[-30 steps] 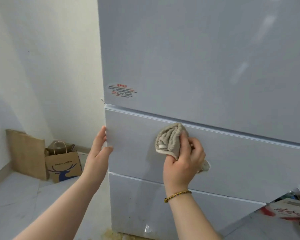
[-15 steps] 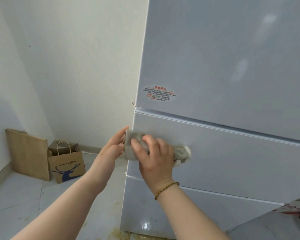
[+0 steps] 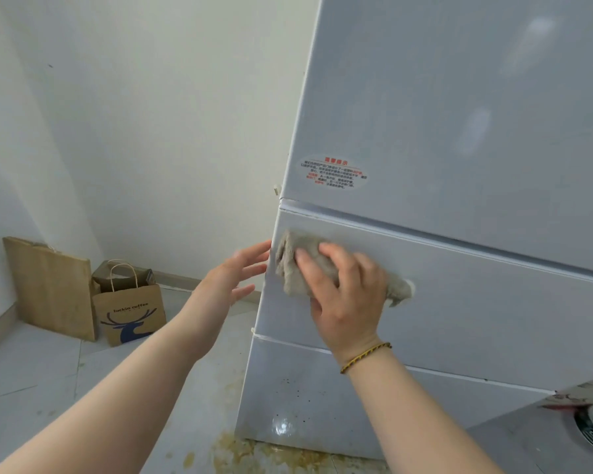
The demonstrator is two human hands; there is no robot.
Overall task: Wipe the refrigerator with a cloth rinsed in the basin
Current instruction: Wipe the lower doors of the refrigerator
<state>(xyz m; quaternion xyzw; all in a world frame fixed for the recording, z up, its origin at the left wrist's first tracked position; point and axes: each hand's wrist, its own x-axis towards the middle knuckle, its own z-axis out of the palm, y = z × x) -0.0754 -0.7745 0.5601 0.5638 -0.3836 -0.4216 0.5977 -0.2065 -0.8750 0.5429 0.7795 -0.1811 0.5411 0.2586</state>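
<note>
right fingers (image 3: 334,260): bent over the bunched cloth (image 3: 290,265), grasping it and pressing it against the refrigerator (image 3: 459,114).
right hand (image 3: 348,299): its back faces the camera, and the thumb lies under the lower edge of the cloth.
bracelet (image 3: 365,357): a thin yellow and dark cord around the right wrist.
cloth: grey-beige and crumpled, it lies on the middle panel (image 3: 476,302) near the panel's left edge, just below the seam with the upper door. One end sticks out to the left of the fingers. A tail shows to the right of the hand.
left fingers (image 3: 254,251): straight and loosely spread, released, holding nothing. The tips reach the refrigerator's left edge just beside the cloth, though whether they touch it is hard to tell.
left hand (image 3: 231,278): held upright, with the palm turned toward the side of the refrigerator.
refrigerator: pale grey-blue, with three panels stacked one above the other.
sticker (image 3: 332,172): oval, with red and black print, low on the upper door near its left edge.
lower panel (image 3: 305,398): dotted with dark specks.
floor (image 3: 31,378): grey tiles, with a yellow-brown stain (image 3: 250,451) at the refrigerator's foot.
paper bag (image 3: 129,309): brown, with handles and a dark blue deer print. It stands in the corner, touching a flat brown bag (image 3: 48,285) that leans on the wall (image 3: 168,114).
</note>
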